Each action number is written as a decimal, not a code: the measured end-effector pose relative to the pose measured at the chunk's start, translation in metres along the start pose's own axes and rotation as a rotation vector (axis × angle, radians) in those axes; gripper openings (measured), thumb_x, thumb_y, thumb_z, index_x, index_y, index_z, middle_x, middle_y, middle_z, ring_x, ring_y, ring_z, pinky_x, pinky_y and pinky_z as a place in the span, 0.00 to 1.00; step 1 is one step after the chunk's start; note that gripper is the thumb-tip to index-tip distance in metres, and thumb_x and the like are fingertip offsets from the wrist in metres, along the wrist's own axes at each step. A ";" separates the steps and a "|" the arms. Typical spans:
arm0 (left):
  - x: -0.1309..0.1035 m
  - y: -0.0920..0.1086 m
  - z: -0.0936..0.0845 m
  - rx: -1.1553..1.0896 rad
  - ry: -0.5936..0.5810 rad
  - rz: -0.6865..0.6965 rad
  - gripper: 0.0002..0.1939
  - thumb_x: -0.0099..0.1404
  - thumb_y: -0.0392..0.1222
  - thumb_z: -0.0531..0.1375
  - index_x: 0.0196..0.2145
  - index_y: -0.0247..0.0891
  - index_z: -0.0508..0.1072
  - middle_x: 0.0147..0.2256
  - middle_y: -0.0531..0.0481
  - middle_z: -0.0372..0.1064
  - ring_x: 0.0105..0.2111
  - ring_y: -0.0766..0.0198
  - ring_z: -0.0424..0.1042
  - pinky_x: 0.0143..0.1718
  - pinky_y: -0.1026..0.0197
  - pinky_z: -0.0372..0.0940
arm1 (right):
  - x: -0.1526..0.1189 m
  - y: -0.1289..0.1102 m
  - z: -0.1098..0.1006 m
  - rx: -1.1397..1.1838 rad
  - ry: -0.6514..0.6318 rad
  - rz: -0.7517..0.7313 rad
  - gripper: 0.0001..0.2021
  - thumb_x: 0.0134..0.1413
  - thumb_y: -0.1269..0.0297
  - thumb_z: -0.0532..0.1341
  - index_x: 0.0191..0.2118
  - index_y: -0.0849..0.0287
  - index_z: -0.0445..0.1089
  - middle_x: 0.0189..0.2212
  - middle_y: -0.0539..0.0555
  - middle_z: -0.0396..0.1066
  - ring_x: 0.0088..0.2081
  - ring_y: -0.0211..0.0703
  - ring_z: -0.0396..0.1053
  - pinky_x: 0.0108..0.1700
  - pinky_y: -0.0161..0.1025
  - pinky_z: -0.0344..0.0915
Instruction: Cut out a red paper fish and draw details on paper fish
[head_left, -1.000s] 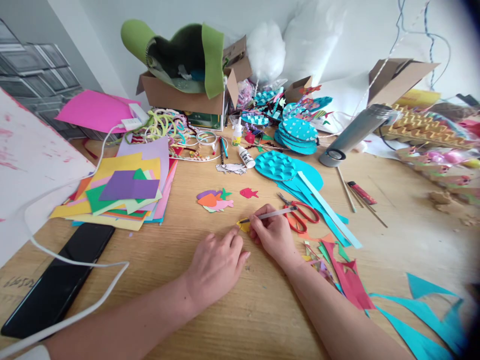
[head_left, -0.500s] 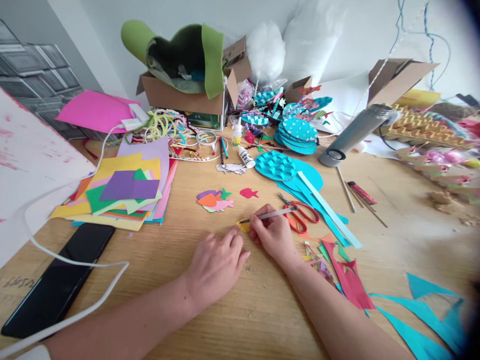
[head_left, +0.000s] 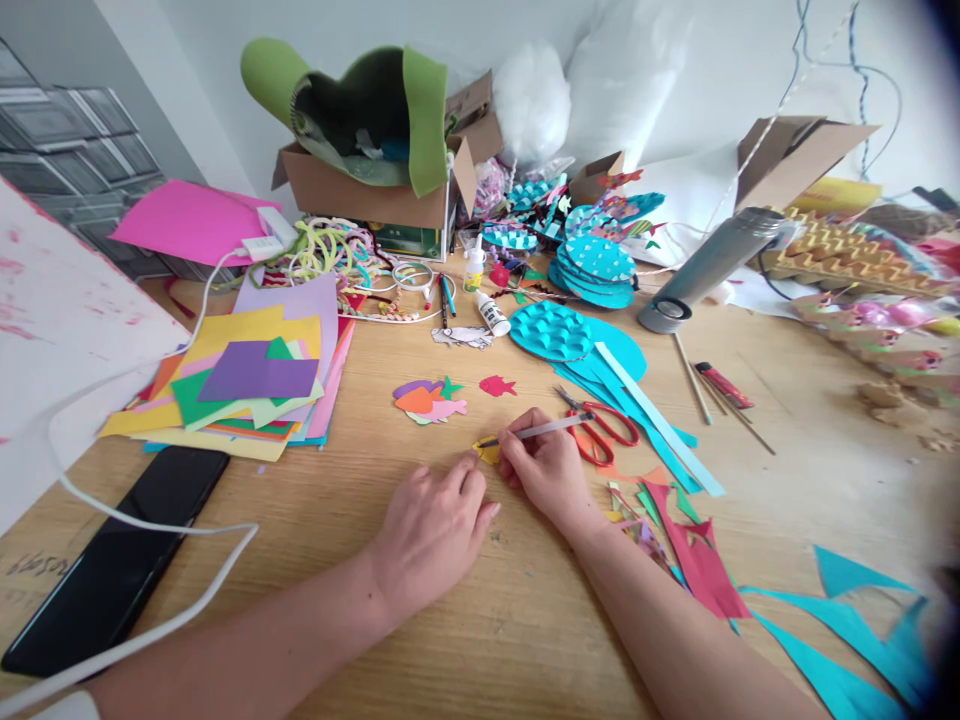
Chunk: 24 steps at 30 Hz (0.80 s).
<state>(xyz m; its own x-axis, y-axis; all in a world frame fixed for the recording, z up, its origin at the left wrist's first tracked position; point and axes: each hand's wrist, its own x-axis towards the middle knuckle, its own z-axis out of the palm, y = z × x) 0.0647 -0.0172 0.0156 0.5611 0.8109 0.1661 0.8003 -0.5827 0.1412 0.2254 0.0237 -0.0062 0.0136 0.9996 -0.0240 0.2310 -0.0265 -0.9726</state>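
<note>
Two hands on one yellow paper scrap, pencil in right

Right hand (head_left: 549,468) fingers closed round one thin grey pencil (head_left: 536,431), tip down on a small yellow paper piece (head_left: 487,452) lying flat on the wooden table (head_left: 465,640), mid-table. Left hand (head_left: 431,530) palm down, fingers loosely curled, fingertips pinning the yellow piece's near edge; holds nothing. One pair of red-handled scissors (head_left: 600,428) at 2 o'clock from the right hand, just beside it. One cluster of small cut paper fish (head_left: 429,400) at 11 o'clock, overlapping, orange, pink, purple, green; one separate red fish (head_left: 497,385) at 12. One fanned stack of flat coloured paper sheets (head_left: 247,385) at 10 o'clock, purple on top. One black phone (head_left: 120,560), glossy, at 8 o'clock, one white cable (head_left: 161,525) across it. Red and teal jagged offcuts (head_left: 697,560) at 4 o'clock
</note>
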 end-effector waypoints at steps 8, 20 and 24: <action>0.001 -0.001 0.000 0.002 -0.009 -0.002 0.08 0.68 0.42 0.54 0.39 0.35 0.69 0.49 0.41 0.72 0.37 0.55 0.74 0.37 0.52 0.68 | 0.001 0.000 0.000 -0.014 0.009 -0.007 0.07 0.54 0.63 0.59 0.29 0.56 0.60 0.14 0.46 0.65 0.16 0.37 0.63 0.18 0.32 0.57; 0.001 -0.001 0.001 0.014 -0.005 0.001 0.08 0.68 0.42 0.54 0.38 0.35 0.69 0.49 0.42 0.72 0.36 0.55 0.74 0.36 0.52 0.68 | 0.002 0.004 0.000 -0.030 0.024 -0.019 0.06 0.55 0.63 0.58 0.30 0.56 0.61 0.14 0.46 0.65 0.16 0.37 0.63 0.17 0.31 0.57; 0.001 -0.001 0.001 0.015 0.001 0.002 0.08 0.68 0.42 0.55 0.39 0.35 0.69 0.49 0.41 0.72 0.36 0.55 0.74 0.36 0.53 0.68 | 0.002 0.004 0.000 -0.016 0.018 -0.016 0.07 0.55 0.62 0.59 0.30 0.57 0.61 0.14 0.46 0.65 0.15 0.37 0.63 0.17 0.31 0.57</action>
<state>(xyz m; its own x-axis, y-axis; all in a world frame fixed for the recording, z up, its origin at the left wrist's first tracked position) 0.0645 -0.0162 0.0148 0.5625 0.8097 0.1671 0.8023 -0.5834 0.1261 0.2263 0.0251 -0.0100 0.0269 0.9996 -0.0040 0.2469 -0.0106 -0.9690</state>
